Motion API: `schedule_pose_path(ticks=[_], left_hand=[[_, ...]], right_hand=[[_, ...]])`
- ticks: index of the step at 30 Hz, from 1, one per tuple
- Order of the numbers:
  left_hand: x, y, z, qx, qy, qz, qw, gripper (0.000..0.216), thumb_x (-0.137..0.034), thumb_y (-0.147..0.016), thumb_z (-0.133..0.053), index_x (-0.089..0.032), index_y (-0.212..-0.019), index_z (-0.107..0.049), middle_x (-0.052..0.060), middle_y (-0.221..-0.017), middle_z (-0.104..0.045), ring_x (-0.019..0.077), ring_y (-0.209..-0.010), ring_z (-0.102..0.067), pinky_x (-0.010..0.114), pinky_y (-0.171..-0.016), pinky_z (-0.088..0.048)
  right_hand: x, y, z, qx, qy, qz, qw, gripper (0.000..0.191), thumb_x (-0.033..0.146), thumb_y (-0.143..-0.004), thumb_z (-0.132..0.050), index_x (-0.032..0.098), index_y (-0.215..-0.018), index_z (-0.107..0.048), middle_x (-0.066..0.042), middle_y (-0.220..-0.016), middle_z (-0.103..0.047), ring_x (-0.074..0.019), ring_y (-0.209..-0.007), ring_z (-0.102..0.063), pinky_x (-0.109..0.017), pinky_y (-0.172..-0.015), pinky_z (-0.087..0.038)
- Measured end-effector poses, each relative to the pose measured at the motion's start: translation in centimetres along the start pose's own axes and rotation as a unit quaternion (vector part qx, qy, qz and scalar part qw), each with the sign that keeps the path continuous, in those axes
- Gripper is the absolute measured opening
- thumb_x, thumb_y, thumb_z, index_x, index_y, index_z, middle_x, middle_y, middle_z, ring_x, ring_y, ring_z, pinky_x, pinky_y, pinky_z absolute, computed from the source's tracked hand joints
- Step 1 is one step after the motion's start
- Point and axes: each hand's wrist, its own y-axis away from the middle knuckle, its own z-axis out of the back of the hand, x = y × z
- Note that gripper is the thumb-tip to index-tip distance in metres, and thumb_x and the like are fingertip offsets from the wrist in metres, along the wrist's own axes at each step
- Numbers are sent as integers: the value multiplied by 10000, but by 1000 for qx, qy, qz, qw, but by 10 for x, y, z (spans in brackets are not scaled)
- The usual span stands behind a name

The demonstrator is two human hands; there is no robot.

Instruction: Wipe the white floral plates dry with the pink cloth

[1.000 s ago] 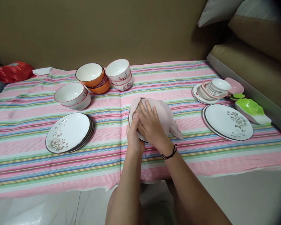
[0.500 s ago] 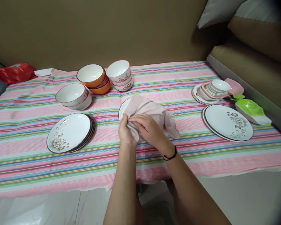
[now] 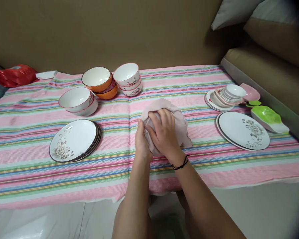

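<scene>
A pale pink cloth (image 3: 180, 122) is wrapped over a round plate in front of me and hides nearly all of it. My left hand (image 3: 142, 141) is closed on the plate's left side through the cloth, thumb up along the edge. On top lies my right hand (image 3: 163, 131), its fingers curved over the cloth and pressing it against the plate. To the left is a stack of white plates (image 3: 76, 137) with dark rims and a flower print. Similar plates (image 3: 239, 127) lie on the right.
White bowls (image 3: 76, 101), orange bowls (image 3: 97, 81) and red-rimmed bowls (image 3: 127, 74) stand at the back left. Small dishes (image 3: 235, 91) and a green leaf-shaped dish (image 3: 266, 114) sit at the right. Striped fabric (image 3: 114, 172) covers the surface. A red bundle (image 3: 15, 75) lies far left.
Both hands have shifted right with the cloth and plate. The plate's white rim, visible before, is now covered. My right hand has spread from a gathered grip onto the cloth's top.
</scene>
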Motion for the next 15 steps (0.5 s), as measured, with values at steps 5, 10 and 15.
schedule_pose_path(ticks=[5, 10, 15], left_hand=[[0, 3, -5, 38, 19, -18, 999, 512, -522, -945, -352, -162, -1029, -707, 65, -1108, -704, 195, -1221, -551, 281, -1059, -402], [2, 1, -1, -35, 23, -29, 999, 465, -552, -892, -455, -184, -1007, -715, 74, -1068, -713, 219, -1189, -577, 297, -1011, -458], [-5, -1, 2, -21, 41, -57, 997, 553, -592, -894, -397, -152, -1034, -700, 111, -1143, -685, 246, -1189, -575, 332, -1009, -457]], right_hand=[[3, 2, -2, 50, 10, -40, 998, 510, 475, -970, -318, 212, -1390, -439, -87, -1515, -325, -327, -1450, -79, -585, -1140, -115], [4, 5, -3, 71, -1, -107, 992, 612, 549, -943, -338, 156, -1402, -432, -138, -1533, -297, -352, -1458, -21, -618, -1134, -77], [12, 7, -2, 119, -35, -41, 991, 578, 533, -944, -358, 178, -1391, -450, -138, -1515, -335, -344, -1449, -116, -598, -1140, -109]])
